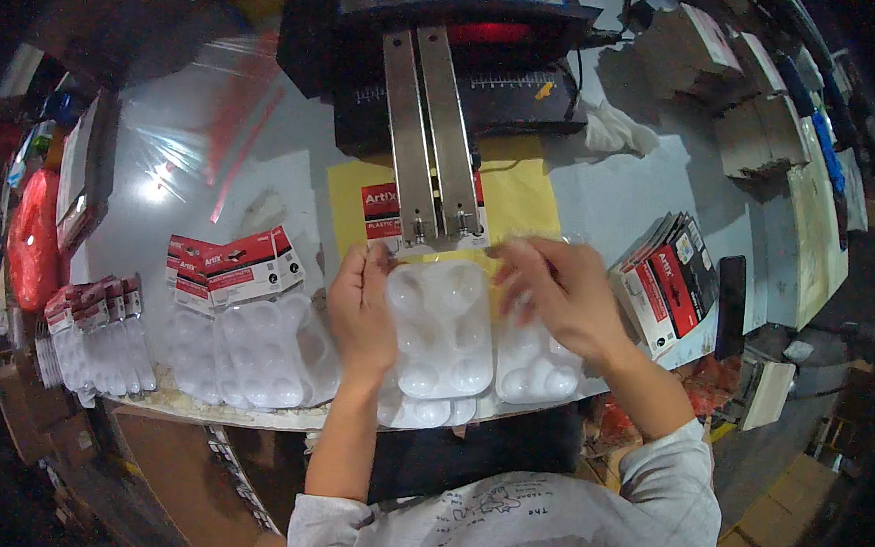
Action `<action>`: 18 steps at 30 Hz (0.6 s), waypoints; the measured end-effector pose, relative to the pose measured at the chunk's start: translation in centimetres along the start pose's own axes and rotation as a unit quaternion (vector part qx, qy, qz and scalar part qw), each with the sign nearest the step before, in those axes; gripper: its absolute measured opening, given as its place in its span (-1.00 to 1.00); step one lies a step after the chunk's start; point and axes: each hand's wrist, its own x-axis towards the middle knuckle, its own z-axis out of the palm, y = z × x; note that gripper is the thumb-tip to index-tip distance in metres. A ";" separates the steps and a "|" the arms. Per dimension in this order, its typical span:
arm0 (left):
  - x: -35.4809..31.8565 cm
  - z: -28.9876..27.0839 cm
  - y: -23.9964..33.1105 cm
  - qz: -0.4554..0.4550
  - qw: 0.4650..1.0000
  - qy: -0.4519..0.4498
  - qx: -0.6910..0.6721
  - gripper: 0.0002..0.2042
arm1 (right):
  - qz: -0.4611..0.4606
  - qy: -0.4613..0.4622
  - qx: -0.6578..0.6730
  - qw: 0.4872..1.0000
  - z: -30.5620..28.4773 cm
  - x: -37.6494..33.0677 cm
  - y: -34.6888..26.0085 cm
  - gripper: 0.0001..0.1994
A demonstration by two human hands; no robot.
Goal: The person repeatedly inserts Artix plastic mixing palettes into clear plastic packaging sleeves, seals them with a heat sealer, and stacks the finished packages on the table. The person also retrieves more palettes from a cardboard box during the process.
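Observation:
A clear plastic blister tray with round wells [444, 329] lies in front of me, its top edge under the two metal bars [432, 123] of a black sealing machine [452, 44]. My left hand [360, 309] grips the tray's left edge. My right hand [562, 291] holds its upper right edge, fingers pinched near the bars' ends. A red and white header card [381, 210] lies on a yellow sheet [522, 198] beneath the bars. More clear trays [537, 370] sit under and beside the held one.
Finished packs with red header cards [250, 312] lie in overlapping rows at the left, and more [98, 333] stand at the far left. A stack of flat cards [663, 277] sits at the right beside a black phone [731, 302]. Cardboard boxes [757, 123] line the far right. A white rag [617, 129] lies by the machine.

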 end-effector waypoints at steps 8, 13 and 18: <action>-2.0 -3.6 5.0 0.110 0.853 0.148 0.489 -0.70 | -0.183 0.278 -0.492 0.804 -10.9 -5.0 5.1 -0.11; -2.9 7.3 3.5 0.125 0.942 -0.069 0.304 -0.78 | -0.126 0.305 -0.437 0.837 -11.3 -5.1 7.6 -0.18; -3.6 6.1 4.8 -0.009 0.994 -0.080 0.068 -0.85 | -0.032 0.301 -0.346 0.888 -8.8 -6.3 2.8 -0.29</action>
